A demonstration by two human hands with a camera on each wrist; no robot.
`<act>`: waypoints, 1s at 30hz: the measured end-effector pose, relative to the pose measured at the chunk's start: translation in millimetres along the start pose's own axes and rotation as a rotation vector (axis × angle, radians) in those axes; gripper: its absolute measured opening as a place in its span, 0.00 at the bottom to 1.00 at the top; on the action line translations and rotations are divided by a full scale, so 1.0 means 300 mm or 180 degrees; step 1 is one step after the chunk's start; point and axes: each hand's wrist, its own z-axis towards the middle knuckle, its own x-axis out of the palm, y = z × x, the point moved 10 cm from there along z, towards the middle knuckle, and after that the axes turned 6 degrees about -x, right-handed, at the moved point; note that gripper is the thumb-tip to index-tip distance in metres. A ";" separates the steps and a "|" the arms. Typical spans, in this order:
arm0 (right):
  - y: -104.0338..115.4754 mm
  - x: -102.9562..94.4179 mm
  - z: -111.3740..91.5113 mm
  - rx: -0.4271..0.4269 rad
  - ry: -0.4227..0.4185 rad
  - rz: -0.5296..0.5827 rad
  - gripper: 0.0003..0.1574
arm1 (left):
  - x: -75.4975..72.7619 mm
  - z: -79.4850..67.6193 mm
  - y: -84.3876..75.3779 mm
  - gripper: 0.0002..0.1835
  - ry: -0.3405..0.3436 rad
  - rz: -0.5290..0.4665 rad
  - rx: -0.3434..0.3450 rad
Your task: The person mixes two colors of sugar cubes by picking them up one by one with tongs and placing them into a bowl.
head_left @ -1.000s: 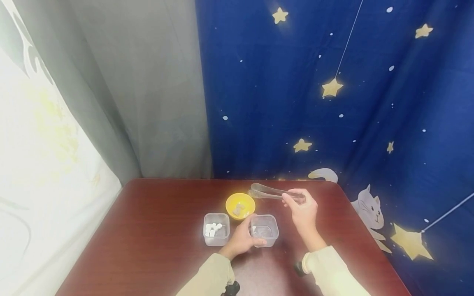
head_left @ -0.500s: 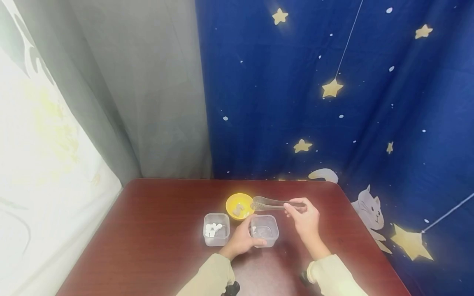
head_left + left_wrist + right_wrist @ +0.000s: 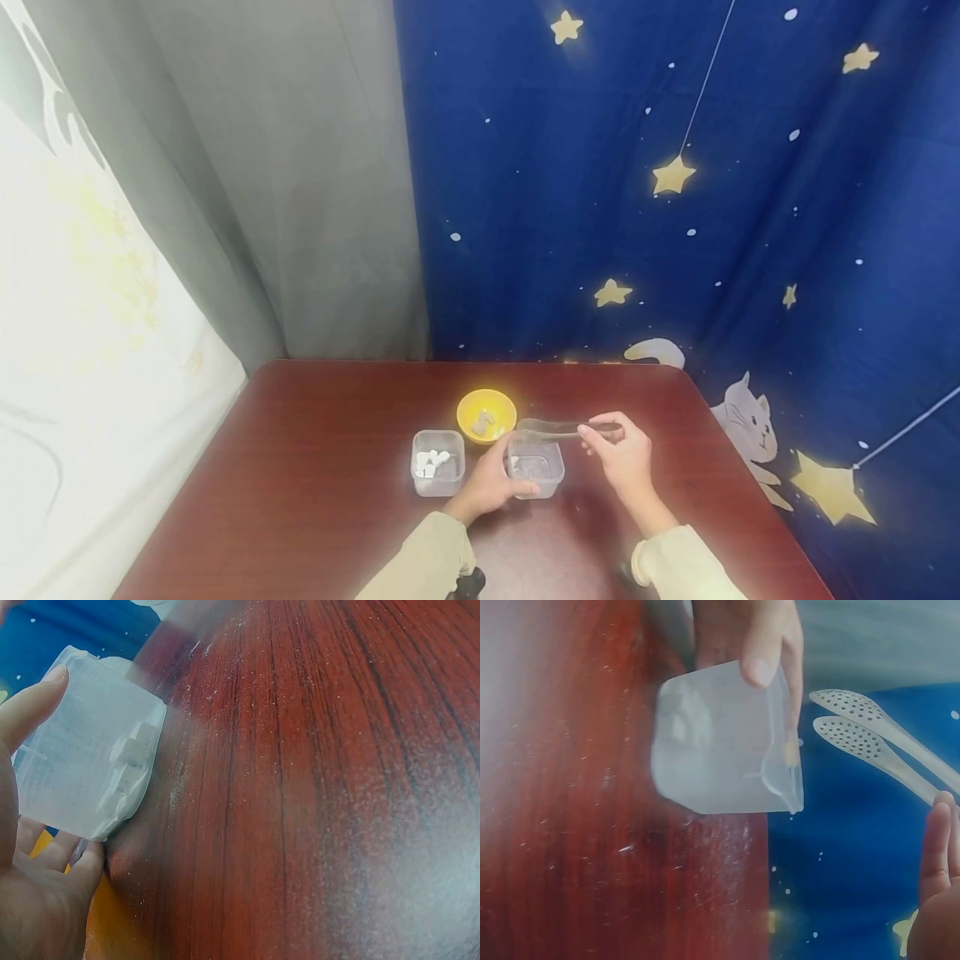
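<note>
A clear plastic container point(image 3: 551, 482) stands on the table, gripped by my left hand point(image 3: 487, 482) with the thumb on its near side and fingers at the far side. Whitish chunks point(image 3: 133, 750) show through its wall in the left wrist view. My right hand point(image 3: 627, 462) holds a pair of metal tongs point(image 3: 557, 431) by the handle end, over the container's far rim. Their perforated heads point(image 3: 847, 705) are slightly apart with nothing between them. Beyond the left hand sits a yellow bowl point(image 3: 465, 414) with a few greyish-beige pieces point(image 3: 482, 422) in it.
To the left stands a second clear container point(image 3: 438, 489) holding several white pieces point(image 3: 427, 464). All of it rests on a dark red wooden table point(image 3: 322, 467). Behind the table's far edge hang a grey curtain point(image 3: 322, 208) and a blue star-patterned curtain point(image 3: 540, 208).
My right hand has brought the tongs toward me, from beside the bowl to over the container's far rim. The tongs' arms look closer together in the head view. My left hand stays put.
</note>
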 end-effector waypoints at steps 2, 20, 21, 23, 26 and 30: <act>-0.045 0.004 -0.003 0.0095 0.0050 -0.0109 0.12 | -0.001 0.000 -0.001 0.52 0.0001 0.0002 0.0006; -0.196 0.065 -0.035 0.0362 0.0476 -0.0574 0.14 | 0.004 0.001 -0.009 0.51 0.0022 0.0001 0.0094; -0.202 0.067 -0.035 0.0365 0.0500 -0.0568 0.14 | 0.003 0.001 -0.011 0.51 0.0022 -0.0012 0.0108; -0.215 0.069 -0.034 0.0391 0.0556 -0.0558 0.15 | 0.005 0.001 -0.011 0.51 0.0031 -0.0033 0.0115; -0.233 0.072 -0.027 0.0469 0.0699 -0.0580 0.15 | 0.005 0.000 -0.013 0.51 0.0036 -0.0049 0.0143; -0.232 0.085 -0.009 0.0484 0.1016 -0.0735 0.15 | 0.003 -0.002 -0.010 0.49 0.0050 -0.0091 0.0106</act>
